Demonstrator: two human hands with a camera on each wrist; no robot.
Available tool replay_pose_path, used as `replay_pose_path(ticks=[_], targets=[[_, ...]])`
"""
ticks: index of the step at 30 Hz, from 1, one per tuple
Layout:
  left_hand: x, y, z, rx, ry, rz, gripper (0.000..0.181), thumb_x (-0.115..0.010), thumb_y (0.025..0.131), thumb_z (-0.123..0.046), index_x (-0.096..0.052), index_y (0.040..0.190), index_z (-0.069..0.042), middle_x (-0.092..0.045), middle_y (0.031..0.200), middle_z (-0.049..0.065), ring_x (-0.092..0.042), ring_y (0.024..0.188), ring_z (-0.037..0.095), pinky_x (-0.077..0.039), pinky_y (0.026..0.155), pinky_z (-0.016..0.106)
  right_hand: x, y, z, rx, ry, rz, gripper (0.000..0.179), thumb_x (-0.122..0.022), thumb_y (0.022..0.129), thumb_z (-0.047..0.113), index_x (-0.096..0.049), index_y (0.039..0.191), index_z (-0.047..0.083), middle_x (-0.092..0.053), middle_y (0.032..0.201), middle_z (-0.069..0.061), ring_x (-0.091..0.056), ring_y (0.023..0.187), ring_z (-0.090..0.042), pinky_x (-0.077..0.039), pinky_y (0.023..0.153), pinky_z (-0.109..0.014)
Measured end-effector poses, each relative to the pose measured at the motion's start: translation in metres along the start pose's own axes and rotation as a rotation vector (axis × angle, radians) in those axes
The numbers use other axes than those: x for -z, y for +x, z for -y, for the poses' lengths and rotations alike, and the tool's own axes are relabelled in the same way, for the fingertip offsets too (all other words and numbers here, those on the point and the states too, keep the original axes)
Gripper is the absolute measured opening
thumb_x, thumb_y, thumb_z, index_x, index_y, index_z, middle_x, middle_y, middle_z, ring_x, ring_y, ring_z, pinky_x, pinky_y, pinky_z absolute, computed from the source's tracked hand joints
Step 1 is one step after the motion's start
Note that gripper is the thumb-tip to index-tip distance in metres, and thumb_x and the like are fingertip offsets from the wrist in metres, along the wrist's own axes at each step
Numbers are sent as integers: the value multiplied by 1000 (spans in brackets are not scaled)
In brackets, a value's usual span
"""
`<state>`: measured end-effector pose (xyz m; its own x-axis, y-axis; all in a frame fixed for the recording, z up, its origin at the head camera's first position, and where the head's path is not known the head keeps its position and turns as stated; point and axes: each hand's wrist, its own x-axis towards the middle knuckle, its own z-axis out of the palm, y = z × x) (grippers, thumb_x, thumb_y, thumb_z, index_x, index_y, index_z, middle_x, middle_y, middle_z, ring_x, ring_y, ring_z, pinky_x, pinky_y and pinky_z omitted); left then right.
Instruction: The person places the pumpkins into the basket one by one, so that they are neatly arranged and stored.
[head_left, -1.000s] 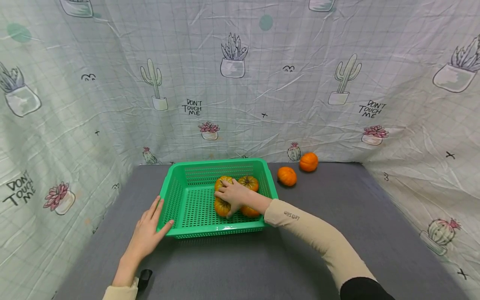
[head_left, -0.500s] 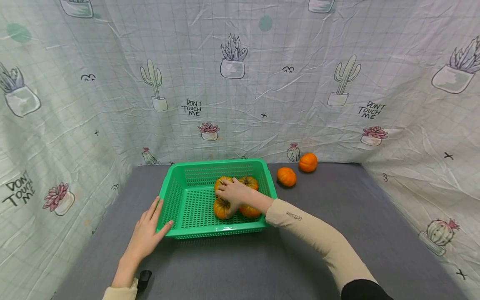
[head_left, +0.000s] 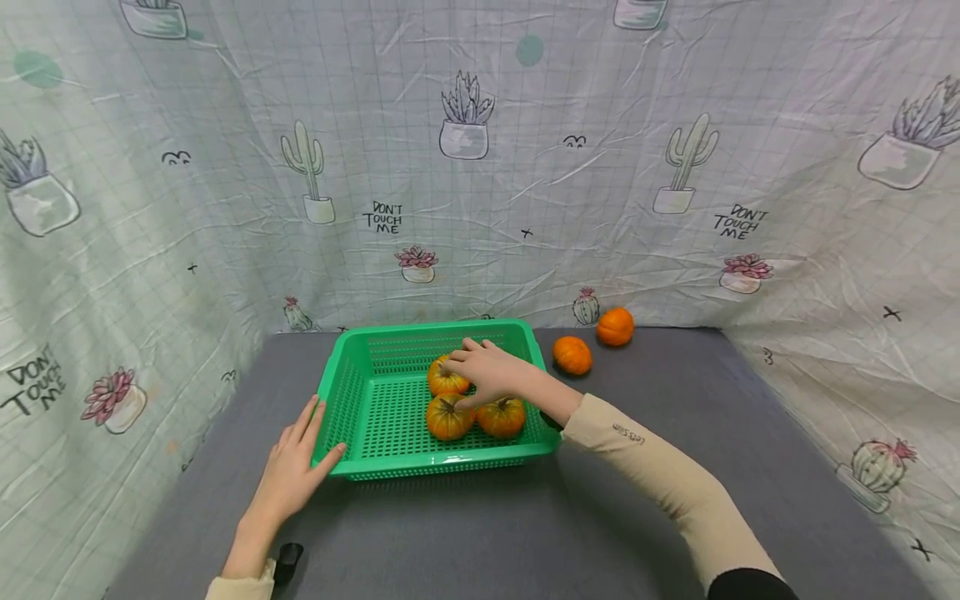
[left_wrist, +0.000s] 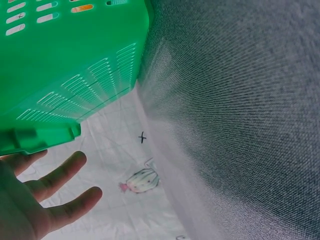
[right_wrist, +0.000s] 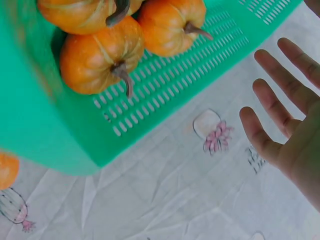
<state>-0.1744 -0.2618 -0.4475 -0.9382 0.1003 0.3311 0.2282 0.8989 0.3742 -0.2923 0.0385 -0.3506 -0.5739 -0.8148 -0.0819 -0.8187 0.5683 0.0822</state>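
Note:
A green plastic basket [head_left: 442,461] stands on the grey table with several small orange pumpkins in its right half. My left hand [head_left: 288,467] rests along the basket's left side, fingers straight, thumb by the front left corner. In the left wrist view its fingers [left_wrist: 59,176] spread beside the green rim. Above the pumpkins hovers my right hand [head_left: 491,372], fingers extended and nothing in them. Its fingertips overlap the back left pumpkin [head_left: 444,382]; two front pumpkins [head_left: 450,419] show below it. The right wrist view shows the stemmed pumpkins [right_wrist: 100,57] inside, apart from the hand.
Two more orange pumpkins [head_left: 572,356] lie on the table [head_left: 675,433] beyond the basket's right side. A printed cloth [head_left: 525,192] with cactus drawings encloses the back and sides. A small black object [head_left: 288,563] is at my left wrist.
My right hand has lifted off the pumpkins and drawn back slightly to the right, its fingers coming away from them. The left hand and basket have stayed in place.

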Motion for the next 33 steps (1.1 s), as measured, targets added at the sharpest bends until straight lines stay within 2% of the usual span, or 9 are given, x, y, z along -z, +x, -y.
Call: replay_pose_path(ticks=[5, 9, 14, 19, 23, 28, 33], targets=[[0, 1, 0, 4, 7, 3, 71, -53, 87, -35, -20, 143, -5, -17, 148, 16, -34, 118, 42, -31, 82, 62, 4, -17, -7, -17, 24, -52, 55, -59, 81, 46, -48, 127, 17, -52, 118, 1, -36, 95, -16, -31, 73, -31], [-1, 1, 0, 4, 4, 2, 71, -53, 87, -34, -19, 143, -5, -18, 148, 16, -34, 118, 42, -31, 82, 62, 0, -31, -14, -6, 84, -136, 43, -59, 83, 39, -53, 120, 17, -55, 116, 0, -38, 94, -17, -34, 73, -31], [-1, 1, 0, 6, -12, 4, 71, -52, 88, -36, -19, 143, -5, -18, 148, 17, -33, 118, 42, -30, 82, 63, -16, -47, -26, 29, 80, -274, 32, -58, 85, 33, -59, 111, 15, -59, 107, -2, -41, 88, -16, -36, 70, -28], [-1, 0, 0, 9, -27, 4, 71, -53, 88, -33, -19, 143, -6, -17, 148, 16, -33, 117, 42, -30, 81, 62, -37, -62, -38, 46, 95, -416, 22, -62, 82, 23, -63, 101, 11, -62, 97, -4, -47, 87, -18, -41, 73, -30], [-1, 0, 1, 15, -31, 9, 71, -53, 88, -32, -18, 143, -5, -14, 149, 15, -33, 118, 43, -30, 81, 63, -53, -72, -48, 7, 138, -503, 19, -64, 81, 19, -64, 98, 10, -62, 96, -4, -48, 87, -18, -42, 73, -32], [-1, 0, 1, 20, -41, 16, 71, -53, 88, -33, -17, 143, -5, -14, 149, 16, -32, 119, 44, -29, 82, 64, -69, -82, -64, -74, 198, -571, 18, -62, 82, 17, -64, 99, 10, -62, 95, -2, -50, 82, -15, -42, 69, -30], [-3, 0, 2, 20, -54, 15, 72, -53, 88, -32, -16, 144, -6, -12, 150, 13, -29, 121, 46, -27, 85, 65, -82, -89, -83, -132, 232, -672, 17, -61, 83, 13, -64, 98, 6, -62, 93, -7, -55, 81, -20, -44, 69, -33]])
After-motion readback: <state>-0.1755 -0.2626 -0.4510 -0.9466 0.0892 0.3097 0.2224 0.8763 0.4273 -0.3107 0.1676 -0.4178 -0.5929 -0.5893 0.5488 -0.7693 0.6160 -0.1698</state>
